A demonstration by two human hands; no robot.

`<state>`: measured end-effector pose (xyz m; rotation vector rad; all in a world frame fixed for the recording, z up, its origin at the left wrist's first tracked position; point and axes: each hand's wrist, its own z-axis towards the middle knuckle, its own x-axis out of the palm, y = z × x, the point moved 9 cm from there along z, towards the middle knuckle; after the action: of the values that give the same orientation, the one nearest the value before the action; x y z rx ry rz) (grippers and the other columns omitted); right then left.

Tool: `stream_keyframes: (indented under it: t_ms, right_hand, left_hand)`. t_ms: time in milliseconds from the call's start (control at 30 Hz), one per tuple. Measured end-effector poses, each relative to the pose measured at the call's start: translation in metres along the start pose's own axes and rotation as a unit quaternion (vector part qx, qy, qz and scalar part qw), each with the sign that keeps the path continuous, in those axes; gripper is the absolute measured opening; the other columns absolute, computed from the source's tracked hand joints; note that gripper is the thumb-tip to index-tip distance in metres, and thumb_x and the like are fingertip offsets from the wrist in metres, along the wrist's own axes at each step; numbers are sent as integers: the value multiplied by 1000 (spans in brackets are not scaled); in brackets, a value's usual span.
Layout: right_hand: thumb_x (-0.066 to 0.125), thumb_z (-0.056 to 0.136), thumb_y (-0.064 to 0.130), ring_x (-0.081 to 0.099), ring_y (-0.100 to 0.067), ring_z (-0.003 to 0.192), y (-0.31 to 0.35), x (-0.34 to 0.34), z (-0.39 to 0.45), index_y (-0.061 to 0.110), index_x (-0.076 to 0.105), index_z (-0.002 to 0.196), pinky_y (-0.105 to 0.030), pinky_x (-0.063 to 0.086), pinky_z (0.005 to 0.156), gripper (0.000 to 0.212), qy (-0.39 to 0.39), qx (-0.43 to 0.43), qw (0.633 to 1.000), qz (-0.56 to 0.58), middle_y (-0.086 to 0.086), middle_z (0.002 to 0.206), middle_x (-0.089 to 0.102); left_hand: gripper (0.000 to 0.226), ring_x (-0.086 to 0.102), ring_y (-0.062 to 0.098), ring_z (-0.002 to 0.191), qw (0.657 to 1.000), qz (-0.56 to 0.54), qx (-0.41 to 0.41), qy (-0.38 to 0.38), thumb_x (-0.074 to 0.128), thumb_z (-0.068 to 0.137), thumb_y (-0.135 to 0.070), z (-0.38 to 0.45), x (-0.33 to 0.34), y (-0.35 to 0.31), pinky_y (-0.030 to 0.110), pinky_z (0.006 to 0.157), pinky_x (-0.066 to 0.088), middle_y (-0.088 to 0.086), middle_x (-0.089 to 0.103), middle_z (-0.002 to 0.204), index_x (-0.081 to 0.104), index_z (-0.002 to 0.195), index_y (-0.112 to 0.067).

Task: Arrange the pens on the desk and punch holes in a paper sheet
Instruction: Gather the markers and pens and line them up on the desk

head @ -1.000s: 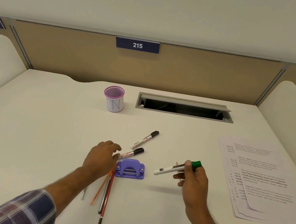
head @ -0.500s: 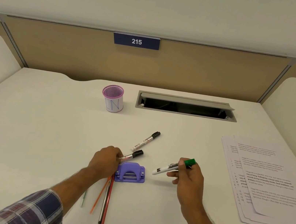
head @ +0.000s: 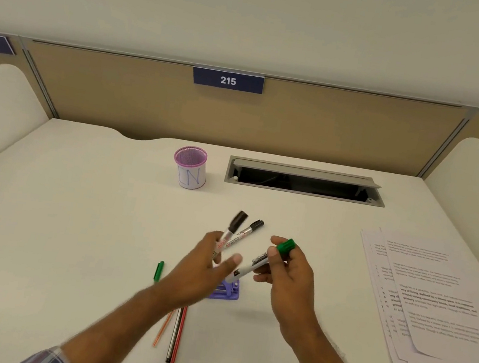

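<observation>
Two markers now up off the desk, black-capped marker just picked up in the left hand, green-capped marker gripped by the right hand, pen cup at eleven o'clock, likely next stop.
</observation>
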<state>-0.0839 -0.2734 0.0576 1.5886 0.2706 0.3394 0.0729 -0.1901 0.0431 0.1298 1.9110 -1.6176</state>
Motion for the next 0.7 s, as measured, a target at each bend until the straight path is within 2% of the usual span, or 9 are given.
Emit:
stream_keyframes:
  t_ms: [67,167,233,367,433,533,700]
  right_hand:
    - [55,97,18,69,-18,68,6,10,-3,28,64,105,-32,60,66,16,18,-10,1000,2,-4,82,71]
    - [56,96,14,70,-17,65,12,16,-4,27,66,97,-29,60,61,16,25,-16,1000,10,1,79,72]
    - [57,95,10,71,-19,64,10,18,-3,22,65,97,-26,59,57,15,22,-4,1000,16,-2,80,72]
    - [64,91,9,73,-20,66,0,22,-1,19,64,100,-26,60,60,13,16,21,1000,-1,-10,77,71]
    - [66,90,12,74,-21,70,-4,26,1,18,64,101,-27,61,65,13,25,29,999,-24,-13,79,73]
    - [65,91,21,74,-18,74,-13,33,9,18,64,101,-30,61,70,11,49,61,995,-70,-8,81,75]
    - [63,91,33,68,-12,66,-28,35,30,19,65,91,-22,56,57,15,52,112,987,-99,-9,81,73]
  left_hand:
    - [45,54,2,76,999,-2,11,36,58,88,-60,-7,16,-8,14,63,43,-12,54,93,45,121,-32]
    - [29,55,-5,73,999,18,9,29,61,91,-46,-13,20,-7,4,61,41,-15,59,89,49,114,-34]
    - [17,55,-10,68,1000,0,-17,15,63,92,-39,-15,15,0,4,59,41,-14,63,82,53,105,-34]
    - [17,55,-3,66,997,-31,-55,40,61,93,-44,-21,14,5,14,62,45,-15,65,76,59,100,-30]
    - [18,56,-4,62,996,-32,-62,54,57,95,-46,-23,16,6,13,60,45,-16,64,69,57,100,-29]
    - [12,54,0,59,994,-44,-83,61,52,99,-42,-26,16,12,17,58,46,-9,63,73,53,104,-31]
    - [15,59,12,61,980,-165,-109,32,47,103,-29,-30,6,25,28,61,54,-2,68,78,55,110,-19]
